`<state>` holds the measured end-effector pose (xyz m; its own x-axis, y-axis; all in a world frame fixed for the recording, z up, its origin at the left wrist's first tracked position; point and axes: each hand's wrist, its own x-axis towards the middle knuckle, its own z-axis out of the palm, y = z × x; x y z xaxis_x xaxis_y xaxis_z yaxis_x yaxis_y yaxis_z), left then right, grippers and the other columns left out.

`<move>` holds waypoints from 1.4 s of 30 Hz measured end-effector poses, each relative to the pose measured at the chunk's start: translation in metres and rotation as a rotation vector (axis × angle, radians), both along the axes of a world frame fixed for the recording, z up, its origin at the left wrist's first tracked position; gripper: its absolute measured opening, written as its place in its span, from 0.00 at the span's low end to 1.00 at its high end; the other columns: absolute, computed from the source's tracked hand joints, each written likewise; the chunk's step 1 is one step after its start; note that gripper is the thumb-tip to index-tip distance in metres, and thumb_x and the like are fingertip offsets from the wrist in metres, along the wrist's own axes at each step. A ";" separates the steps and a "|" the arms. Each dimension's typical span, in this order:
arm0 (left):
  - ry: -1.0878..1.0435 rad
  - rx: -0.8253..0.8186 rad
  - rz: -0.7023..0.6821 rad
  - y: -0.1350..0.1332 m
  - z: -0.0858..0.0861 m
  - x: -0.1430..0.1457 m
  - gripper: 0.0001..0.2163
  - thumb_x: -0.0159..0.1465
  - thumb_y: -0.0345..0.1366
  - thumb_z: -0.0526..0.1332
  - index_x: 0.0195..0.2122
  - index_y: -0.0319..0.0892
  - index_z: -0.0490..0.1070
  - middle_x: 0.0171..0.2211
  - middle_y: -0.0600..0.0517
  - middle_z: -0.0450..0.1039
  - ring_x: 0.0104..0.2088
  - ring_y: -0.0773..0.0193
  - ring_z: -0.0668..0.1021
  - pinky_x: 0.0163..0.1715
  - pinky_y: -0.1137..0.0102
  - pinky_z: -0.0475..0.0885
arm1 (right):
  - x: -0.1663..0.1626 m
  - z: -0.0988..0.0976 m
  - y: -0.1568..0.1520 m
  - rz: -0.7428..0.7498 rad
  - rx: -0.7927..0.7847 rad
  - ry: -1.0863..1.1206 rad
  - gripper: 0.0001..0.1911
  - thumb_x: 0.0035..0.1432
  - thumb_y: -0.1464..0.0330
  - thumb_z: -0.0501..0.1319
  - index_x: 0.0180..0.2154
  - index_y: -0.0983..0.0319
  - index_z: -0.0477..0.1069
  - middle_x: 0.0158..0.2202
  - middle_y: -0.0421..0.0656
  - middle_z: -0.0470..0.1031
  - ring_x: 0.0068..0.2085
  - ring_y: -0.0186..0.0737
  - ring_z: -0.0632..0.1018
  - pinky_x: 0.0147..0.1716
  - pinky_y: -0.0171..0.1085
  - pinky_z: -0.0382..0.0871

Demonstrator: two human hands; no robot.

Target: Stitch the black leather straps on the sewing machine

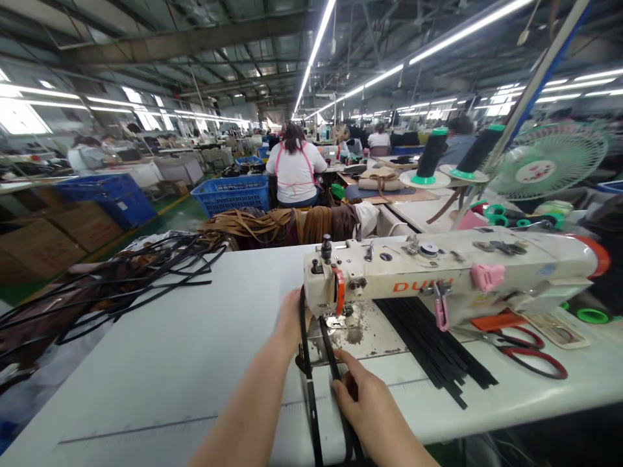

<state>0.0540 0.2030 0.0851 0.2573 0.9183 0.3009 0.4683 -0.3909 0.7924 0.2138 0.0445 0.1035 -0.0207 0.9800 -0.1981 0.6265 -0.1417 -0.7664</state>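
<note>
A long narrow black strap [328, 344] runs under the needle area of a white sewing machine [389, 266], and another length of it hangs along the left of the machine's head. My right hand [360, 395] pinches the strap just in front of the metal needle plate [372, 334], thumb and fingers closed on it. My left hand [291, 318] reaches past the left side of the head, beside the hanging length. Its fingers are mostly hidden behind the strap and the head, so its grip does not show.
Several cut black strips [428, 344] lie under the machine arm, with red-handled scissors [530, 350] to their right. Black straps [170, 279] heap at the table's left edge. Thread cones [431, 155] and a green fan [545, 162] stand behind. A person [296, 168] sits ahead.
</note>
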 end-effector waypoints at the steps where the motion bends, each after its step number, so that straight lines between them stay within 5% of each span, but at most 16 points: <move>1: 0.005 0.008 0.003 -0.007 0.000 -0.002 0.09 0.65 0.31 0.60 0.42 0.41 0.80 0.42 0.47 0.83 0.44 0.51 0.83 0.49 0.59 0.80 | 0.000 -0.002 0.000 0.004 0.002 0.000 0.29 0.62 0.68 0.56 0.64 0.62 0.70 0.29 0.41 0.78 0.32 0.46 0.80 0.34 0.39 0.67; 4: 0.091 -0.015 0.041 -0.036 -0.009 -0.009 0.10 0.60 0.26 0.62 0.39 0.43 0.81 0.43 0.46 0.83 0.44 0.51 0.83 0.50 0.56 0.81 | 0.001 -0.005 -0.001 -0.004 0.019 0.002 0.28 0.62 0.68 0.56 0.63 0.62 0.70 0.29 0.41 0.78 0.32 0.46 0.79 0.34 0.39 0.67; 8: 0.211 0.089 -0.049 -0.080 -0.025 -0.016 0.15 0.66 0.31 0.63 0.52 0.48 0.80 0.56 0.45 0.79 0.60 0.47 0.78 0.65 0.46 0.72 | 0.002 -0.005 -0.001 -0.011 0.021 0.012 0.28 0.61 0.68 0.56 0.63 0.59 0.71 0.29 0.40 0.78 0.33 0.45 0.80 0.34 0.39 0.67; 12: 0.259 0.131 -0.073 -0.101 -0.024 -0.018 0.18 0.68 0.35 0.63 0.59 0.49 0.76 0.60 0.46 0.76 0.65 0.47 0.73 0.69 0.43 0.66 | 0.001 -0.002 -0.002 0.014 0.029 -0.002 0.28 0.62 0.68 0.55 0.64 0.62 0.70 0.32 0.43 0.80 0.35 0.47 0.81 0.37 0.40 0.69; 20: 0.285 0.071 -0.070 -0.102 -0.010 -0.017 0.16 0.75 0.37 0.54 0.60 0.49 0.75 0.61 0.47 0.75 0.68 0.50 0.69 0.71 0.42 0.61 | 0.022 0.005 0.001 0.003 0.100 -0.060 0.20 0.64 0.66 0.56 0.54 0.62 0.78 0.39 0.46 0.83 0.43 0.48 0.82 0.45 0.42 0.72; 29: 0.293 0.098 -0.059 -0.102 -0.018 -0.018 0.17 0.75 0.36 0.54 0.60 0.49 0.75 0.62 0.46 0.75 0.68 0.51 0.70 0.70 0.43 0.61 | 0.083 0.012 0.028 -0.161 0.378 -0.803 0.18 0.67 0.70 0.59 0.55 0.70 0.75 0.51 0.59 0.77 0.52 0.58 0.77 0.54 0.49 0.70; 42: 0.315 0.117 -0.069 -0.103 -0.011 -0.018 0.15 0.75 0.35 0.57 0.60 0.46 0.74 0.61 0.46 0.75 0.68 0.51 0.70 0.71 0.46 0.61 | 0.078 0.006 0.037 -0.064 0.363 -1.101 0.10 0.69 0.73 0.55 0.41 0.68 0.75 0.39 0.57 0.76 0.43 0.56 0.78 0.41 0.45 0.69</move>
<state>0.0358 0.0998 0.0744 0.4145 0.8594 0.2995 0.6520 -0.5100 0.5611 0.2921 0.0810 0.1099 0.0395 0.9758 0.2150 0.9791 -0.0808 0.1868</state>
